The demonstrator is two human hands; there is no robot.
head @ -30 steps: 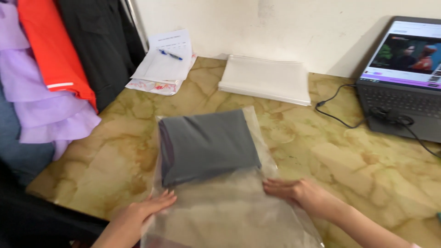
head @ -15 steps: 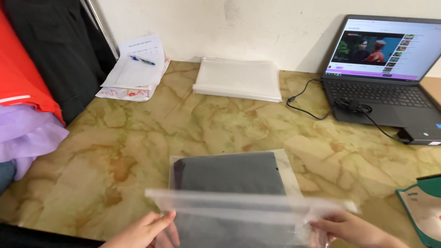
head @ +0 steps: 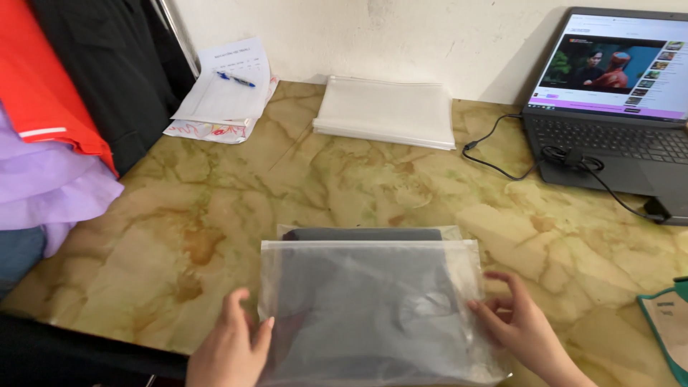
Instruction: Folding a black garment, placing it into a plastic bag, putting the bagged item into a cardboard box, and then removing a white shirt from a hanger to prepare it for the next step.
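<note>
Our left hand (head: 231,349) lies flat at seven o'clock in the head view, fingers together, thumb edge pressing the left side of the clear plastic bag (head: 373,312), while our right hand (head: 522,331) at five o'clock spreads its fingers against the bag's right edge. The bag sits low on the marble table (head: 215,215), its flap folded over the dark folded garment (head: 362,234), whose top edge peeks out at twelve o'clock of the bag. We judge the fold wants smoothing: we press evenly from both sides, keeping the flap edge straight and the garment centred, so no air bulges.
</note>
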